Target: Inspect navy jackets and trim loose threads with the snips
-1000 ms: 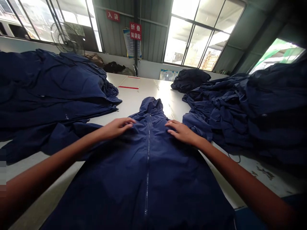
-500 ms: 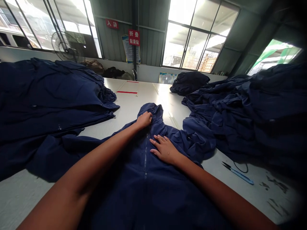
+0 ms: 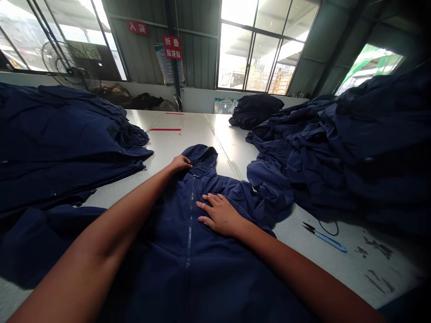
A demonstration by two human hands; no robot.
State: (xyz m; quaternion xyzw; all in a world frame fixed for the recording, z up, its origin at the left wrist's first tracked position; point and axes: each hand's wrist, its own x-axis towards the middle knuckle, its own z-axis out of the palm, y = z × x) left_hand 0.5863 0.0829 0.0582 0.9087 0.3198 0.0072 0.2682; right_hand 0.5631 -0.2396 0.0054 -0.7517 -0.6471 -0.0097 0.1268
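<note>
A navy zip-front hooded jacket (image 3: 175, 251) lies spread on the white table, with its hood (image 3: 202, 154) pointing away from me. My left hand (image 3: 181, 163) has its fingers curled on the left edge of the hood, holding the fabric at the collar. My right hand (image 3: 219, 215) presses flat on the chest with its fingers spread, just right of the metal zipper (image 3: 191, 215). My left forearm hides the jacket's left shoulder and part of that sleeve.
Heaped navy jackets lie on the left (image 3: 57, 139) and right (image 3: 340, 152) of the white table (image 3: 188, 139). A dark bundle (image 3: 256, 111) sits farther back. Blue-handled thread snips (image 3: 325, 239) lie at right. Red tape marks (image 3: 164, 129) cross the table's far end.
My left hand has moved from the jacket's shoulder to the hood's left edge. My right hand has moved inward onto the chest. The thread snips have come into view as my view turned left.
</note>
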